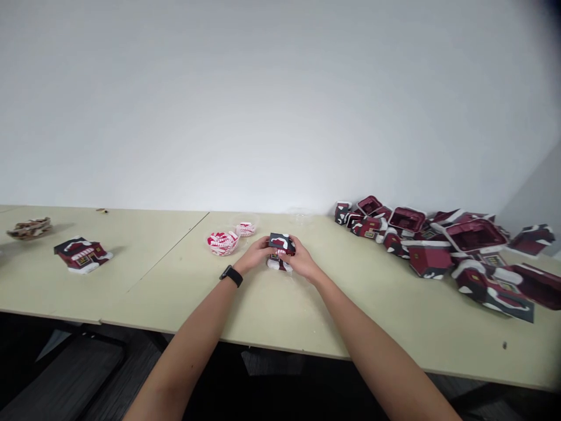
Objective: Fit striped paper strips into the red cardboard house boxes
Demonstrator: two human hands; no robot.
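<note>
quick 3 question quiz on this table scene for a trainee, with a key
1. Which wrist wears the black watch?
2. True or false: a heap of dark red house pieces lies to the right of the right hand.
3. What do the two hands hold between them?
A. a roll of tape
B. a small dark red and white house model
C. a pair of scissors

Key: 1. left; 2. true; 3. B
</note>
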